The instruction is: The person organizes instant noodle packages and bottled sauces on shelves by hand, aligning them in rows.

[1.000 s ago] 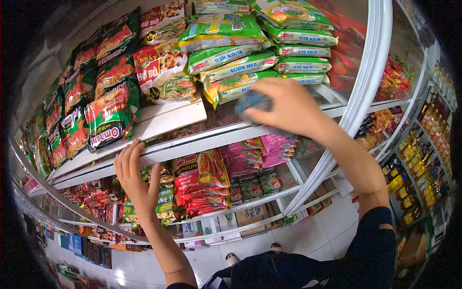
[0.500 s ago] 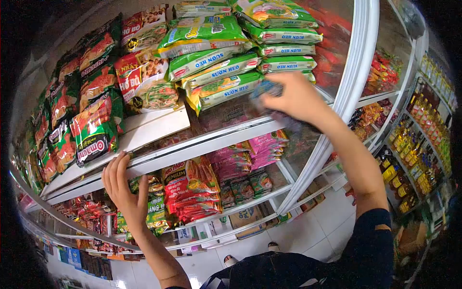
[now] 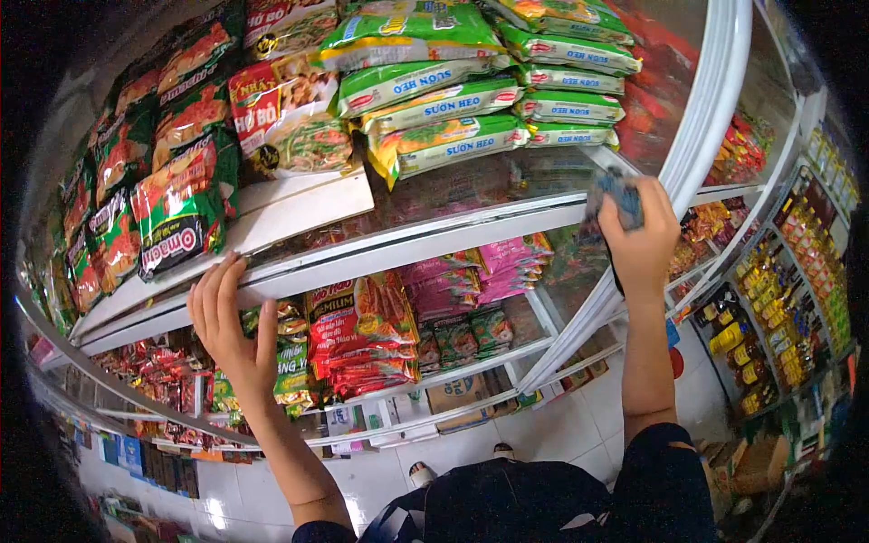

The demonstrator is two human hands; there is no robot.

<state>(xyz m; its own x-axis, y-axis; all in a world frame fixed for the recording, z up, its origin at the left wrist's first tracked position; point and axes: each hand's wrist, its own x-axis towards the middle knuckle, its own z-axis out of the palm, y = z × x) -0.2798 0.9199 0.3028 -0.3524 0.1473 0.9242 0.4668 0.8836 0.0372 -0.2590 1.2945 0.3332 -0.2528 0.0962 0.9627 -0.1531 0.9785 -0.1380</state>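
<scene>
My right hand [image 3: 647, 242] grips a bunched dark blue-grey cloth [image 3: 625, 201] at the right end of the white shelf rail [image 3: 407, 252], close to the white corner post [image 3: 701, 136]. Its fingers are wrapped round the cloth, which partly hides them. Against the left part of the same rail rests my left hand [image 3: 233, 330], with its fingers stretched and the thumb apart, holding nothing. Green noodle packs [image 3: 453, 145] lie stacked behind the rail, and a dark green and red noodle pack [image 3: 181, 213] stands just beyond my left hand.
A white board [image 3: 308, 206] lies under the packs at left. Below the rail are red noodle packs [image 3: 362, 335] and pink packs [image 3: 502, 269]. A bottle rack [image 3: 769, 299] stands at the right. The white tiled floor [image 3: 552, 425] shows below.
My right hand has moved right and down with the cloth, from the front of the green packs to the rail's right end. My left hand stays on the rail. The view has shifted slightly.
</scene>
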